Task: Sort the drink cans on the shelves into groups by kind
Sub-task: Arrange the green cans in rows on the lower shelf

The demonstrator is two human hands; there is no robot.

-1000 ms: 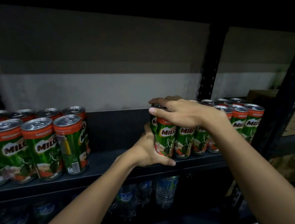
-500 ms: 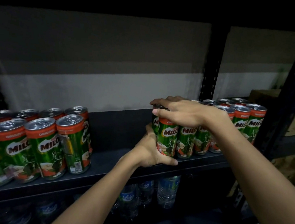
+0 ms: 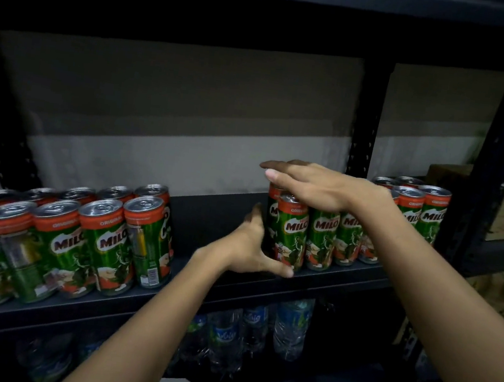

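Comparing with a second ago, little has shifted: the right-hand cluster of Milo cans (image 3: pixel 320 239) is kept squared up, so grouping seems nearly settled. The left hand (image 3: pixel 253 250) is spread against the end can's base; the right hand (image 3: pixel 311 186) is laid flat, fingers straight, over the tops, probably touching.

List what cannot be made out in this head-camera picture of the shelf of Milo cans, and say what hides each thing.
- Tops of the leftmost cans in the right Milo group: under the right hand.
- Leftmost cans of the left Milo group: cut by the frame edge.
- Water bottles below: too dark to read labels.
- Left hand fingers: behind the cans.
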